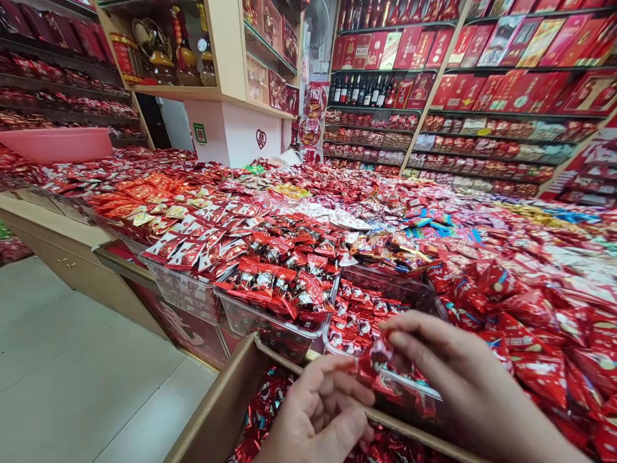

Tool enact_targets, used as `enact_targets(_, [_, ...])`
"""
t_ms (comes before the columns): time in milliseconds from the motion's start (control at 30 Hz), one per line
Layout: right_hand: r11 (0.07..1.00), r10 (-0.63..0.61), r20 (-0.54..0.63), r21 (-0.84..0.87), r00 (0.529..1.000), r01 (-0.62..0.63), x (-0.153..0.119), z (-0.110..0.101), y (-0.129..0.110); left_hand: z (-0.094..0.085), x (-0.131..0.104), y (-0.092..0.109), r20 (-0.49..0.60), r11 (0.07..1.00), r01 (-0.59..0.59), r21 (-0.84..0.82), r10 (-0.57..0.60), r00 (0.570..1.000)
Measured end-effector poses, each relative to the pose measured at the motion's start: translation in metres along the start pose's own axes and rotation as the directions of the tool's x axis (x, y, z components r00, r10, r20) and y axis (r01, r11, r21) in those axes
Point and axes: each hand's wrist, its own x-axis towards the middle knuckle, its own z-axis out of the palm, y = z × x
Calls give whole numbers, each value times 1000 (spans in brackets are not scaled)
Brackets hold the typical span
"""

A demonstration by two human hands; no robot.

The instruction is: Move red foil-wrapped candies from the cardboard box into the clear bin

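My right hand [446, 354] pinches a small red-wrapped candy [376, 357] between thumb and fingers, over the front edge of a clear bin [332, 344]. That bin holds several similar red candies. Close by on the left, my left hand [322, 411] is loosely curled, its thumb apart from the fingers. Its index fingertip reaches the candy's near end; I cannot tell if it touches. Nothing shows in its palm. Under both hands a cardboard box [216, 405] contains shiny red-wrapped candies [265, 399], partly hidden by my left hand.
Clear bins heaped with red packets [279, 283] line the counter's front edge. Larger red packets [530, 341] are piled at the right. A pink basin [58, 145] stands at the far left. Shelves of boxes and bottles [364, 90] rise behind. Tiled floor [72, 360] shows at the left.
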Motion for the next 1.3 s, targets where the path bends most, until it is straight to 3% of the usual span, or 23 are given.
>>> enact_targets(133, [919, 104, 126, -391, 986, -47, 47, -19, 19, -4, 1, -11, 162, 971, -6, 238, -34, 986])
enact_targets(200, [823, 205, 174, -563, 963, -73, 68, -16, 32, -7, 3, -15, 222, 930, -66, 361, -17, 975])
enact_targets(300, [718, 283, 163, -689, 945, -96, 88, -10, 47, -11, 5, -15, 274, 852, -184, 491, 50, 961])
enact_targets(433, [621, 350, 145, -776, 925, -114, 94, -11, 57, -13, 6, -14, 293, 765, -265, 587, 105, 950])
enact_targets(633, [486, 482, 186, -870, 856, -85, 86, -9, 67, -16, 11, -19, 358, 672, -326, 665, 96, 929])
enact_targets(833, [368, 473, 146, -929, 869, -44, 82, -4, 75, -23, 13, -32, 518, 534, -468, 704, 65, 853])
enact_targets(967, [342, 474, 169, -940, 864, -4, 81, -3, 69, -26, 15, -40, 552, 457, -504, 733, 34, 833])
enact_targets(1167, [357, 546, 221, -934, 808, 14, 79, 1, 52, -29, 17, -47, 586, 418, -540, 730, 22, 810])
enact_targets(1300, [412, 513, 239, -911, 824, 8, 79, -1, 49, -32, 18, -52, 602, 413, -540, 733, -28, 798])
